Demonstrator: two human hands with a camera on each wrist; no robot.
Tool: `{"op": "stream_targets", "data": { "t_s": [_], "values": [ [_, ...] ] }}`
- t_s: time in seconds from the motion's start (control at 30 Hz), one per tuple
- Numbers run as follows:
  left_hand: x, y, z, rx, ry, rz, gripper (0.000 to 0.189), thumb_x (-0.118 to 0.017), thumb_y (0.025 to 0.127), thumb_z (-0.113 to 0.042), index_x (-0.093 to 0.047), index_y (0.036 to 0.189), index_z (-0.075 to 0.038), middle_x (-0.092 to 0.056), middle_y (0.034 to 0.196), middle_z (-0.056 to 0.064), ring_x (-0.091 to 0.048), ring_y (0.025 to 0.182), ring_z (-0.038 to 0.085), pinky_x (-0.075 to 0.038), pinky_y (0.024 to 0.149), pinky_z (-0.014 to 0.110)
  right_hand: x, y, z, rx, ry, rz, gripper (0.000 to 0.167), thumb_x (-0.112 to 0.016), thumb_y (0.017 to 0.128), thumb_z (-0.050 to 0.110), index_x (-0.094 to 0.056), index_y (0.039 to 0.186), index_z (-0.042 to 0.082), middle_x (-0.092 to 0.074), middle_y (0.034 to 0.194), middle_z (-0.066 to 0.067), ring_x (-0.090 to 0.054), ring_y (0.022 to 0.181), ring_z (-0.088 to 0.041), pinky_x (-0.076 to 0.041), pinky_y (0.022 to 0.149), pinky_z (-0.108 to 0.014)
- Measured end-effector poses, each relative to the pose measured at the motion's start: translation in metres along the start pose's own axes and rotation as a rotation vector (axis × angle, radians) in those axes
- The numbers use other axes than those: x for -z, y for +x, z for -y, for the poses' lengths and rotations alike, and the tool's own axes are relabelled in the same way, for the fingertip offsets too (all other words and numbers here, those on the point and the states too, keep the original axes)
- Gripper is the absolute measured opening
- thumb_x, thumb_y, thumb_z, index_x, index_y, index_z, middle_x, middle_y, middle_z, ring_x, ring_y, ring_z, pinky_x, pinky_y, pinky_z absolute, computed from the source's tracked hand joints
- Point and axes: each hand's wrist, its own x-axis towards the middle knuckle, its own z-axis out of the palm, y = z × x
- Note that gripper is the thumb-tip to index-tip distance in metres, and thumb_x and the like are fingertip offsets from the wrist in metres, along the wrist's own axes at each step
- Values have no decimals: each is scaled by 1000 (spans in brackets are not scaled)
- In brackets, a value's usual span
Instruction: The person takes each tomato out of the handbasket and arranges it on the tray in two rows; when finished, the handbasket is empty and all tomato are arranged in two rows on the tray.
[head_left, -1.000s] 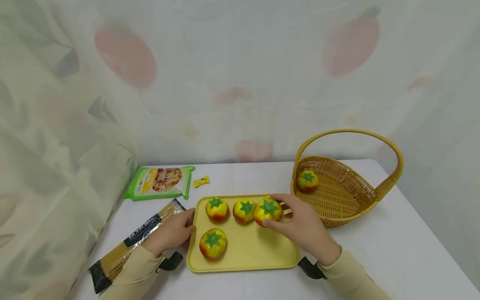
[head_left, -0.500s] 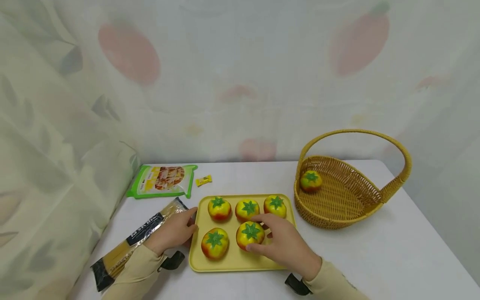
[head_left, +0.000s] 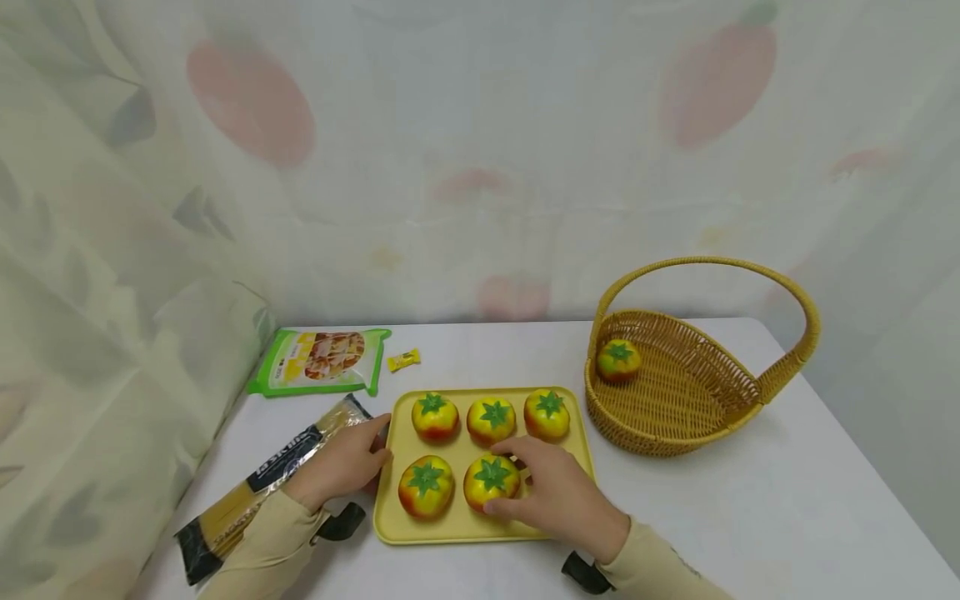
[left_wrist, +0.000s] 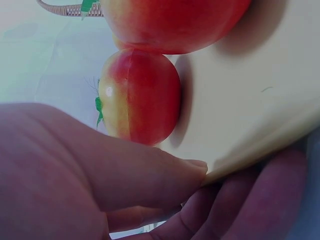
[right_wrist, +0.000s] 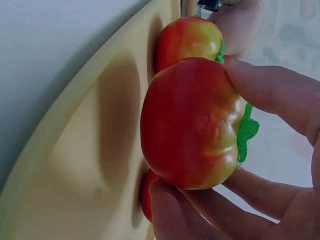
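Observation:
My right hand (head_left: 558, 492) holds a red-yellow toy tomato (head_left: 491, 483) with a green star-shaped top, thumb and fingers around its sides. That tomato is in the front row of a yellow tray (head_left: 525, 525); in the right wrist view the held tomato (right_wrist: 190, 125) is close over the tray, its shadow beside it. To its left lies another tomato (head_left: 426, 487), and several more form the back row, one at the far right (head_left: 546, 414). My left hand (head_left: 341, 467) grips the tray's left rim, thumb on top (left_wrist: 165, 175) and fingers underneath.
A wicker basket (head_left: 675, 417) with a tall handle stands right of the tray, one tomato (head_left: 618, 360) inside. A spaghetti pack (head_left: 247, 500) lies under my left forearm. Behind are a green-edged food bag (head_left: 322, 362) and a small yellow packet (head_left: 403, 360).
My right hand has carried the tomato from near the tray's back right toward its front middle, lower and leftward. The back-right tomato shows fully now. My left hand stays on the rim.

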Motion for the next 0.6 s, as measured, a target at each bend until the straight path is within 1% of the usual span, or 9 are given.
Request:
{"op": "stream_targets", "data": {
  "t_s": [0.2,0.6],
  "values": [
    [1,0,0,-7,-9,7,65,-64,104,-8,-40,164,1,-74,106,11,-71,73,15,-60,70,34,-2,0,1,1,-29,12,69,-93,83,48,-68,140,16,-73,137,2,-68,114,-12,-59,95,-37],
    [2,-3,-4,1,-5,7,65,-65,105,-9,-40,164,2,-74,106,11,-70,73,15,-59,68,33,-4,0,-2,-13,-49,25,68,-92,85,48,-68,141,17,-73,137,1,-69,117,-14,-59,99,-41]
  ]
}}
